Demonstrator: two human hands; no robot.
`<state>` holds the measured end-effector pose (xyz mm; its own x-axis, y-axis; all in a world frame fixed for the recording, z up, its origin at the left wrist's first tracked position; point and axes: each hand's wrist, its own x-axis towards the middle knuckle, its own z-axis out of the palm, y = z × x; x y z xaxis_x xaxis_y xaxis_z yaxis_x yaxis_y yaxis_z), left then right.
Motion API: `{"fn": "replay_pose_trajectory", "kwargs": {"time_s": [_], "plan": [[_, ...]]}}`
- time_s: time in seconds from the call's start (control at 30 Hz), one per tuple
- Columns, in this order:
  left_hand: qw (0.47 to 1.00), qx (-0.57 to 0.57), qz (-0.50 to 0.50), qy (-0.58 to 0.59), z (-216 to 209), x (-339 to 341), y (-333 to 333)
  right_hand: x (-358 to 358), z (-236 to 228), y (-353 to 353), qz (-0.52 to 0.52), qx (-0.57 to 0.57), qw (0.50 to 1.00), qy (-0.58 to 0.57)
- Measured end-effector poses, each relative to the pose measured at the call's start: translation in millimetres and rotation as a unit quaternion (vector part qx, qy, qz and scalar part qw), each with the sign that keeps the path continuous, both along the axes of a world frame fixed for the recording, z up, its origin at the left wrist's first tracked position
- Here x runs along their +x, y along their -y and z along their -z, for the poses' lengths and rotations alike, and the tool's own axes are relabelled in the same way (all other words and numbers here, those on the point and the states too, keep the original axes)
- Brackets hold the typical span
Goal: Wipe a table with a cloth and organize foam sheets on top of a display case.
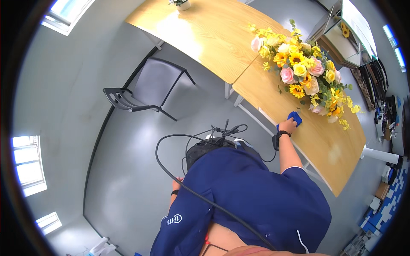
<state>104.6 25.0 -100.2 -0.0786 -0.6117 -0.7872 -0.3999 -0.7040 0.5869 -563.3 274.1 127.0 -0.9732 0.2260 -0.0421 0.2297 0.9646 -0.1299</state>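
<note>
On the wooden table [324, 141] to my right, my right hand [288, 125] is closed on a bunched blue cloth [294, 117], pressing it near the table's close edge. A dark band circles that wrist. Just beyond the cloth lies a big arrangement of yellow, pink and orange flowers [307, 70] with green leaves. My left hand [177, 183] hangs low at my side, away from the table. The sleeve and a black cable partly cover it, so its fingers do not show well enough to read.
A black chair [156, 83] stands on the grey floor at the left. Another wooden table [213, 38] adjoins mine and carries a small potted plant [183, 5]. A loose black cable [171, 136] loops before my body. A glass-sided case [350, 34] stands at the far right.
</note>
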Motion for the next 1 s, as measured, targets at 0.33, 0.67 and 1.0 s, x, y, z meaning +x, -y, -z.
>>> {"fn": "replay_pose_trajectory", "kwargs": {"time_s": [0.33, 0.67, 1.0], "plan": [[0.949, -0.059, 0.242, 0.193, -85.0, -35.6, 46.7, 6.5, 15.5, 72.0, 0.062, -0.008, 0.998, -0.002], [0.95, -0.138, 0.259, 0.109, -157.7, -157.9, 136.1, -33.7, 8.8, 122.4, 0.177, -0.025, 0.984, 0.014], [0.98, -0.101, 0.105, 0.134, -165.8, -211.3, 224.2, -120.4, 21.8, 266.0, 0.095, -0.137, 0.986, -0.019]]}}
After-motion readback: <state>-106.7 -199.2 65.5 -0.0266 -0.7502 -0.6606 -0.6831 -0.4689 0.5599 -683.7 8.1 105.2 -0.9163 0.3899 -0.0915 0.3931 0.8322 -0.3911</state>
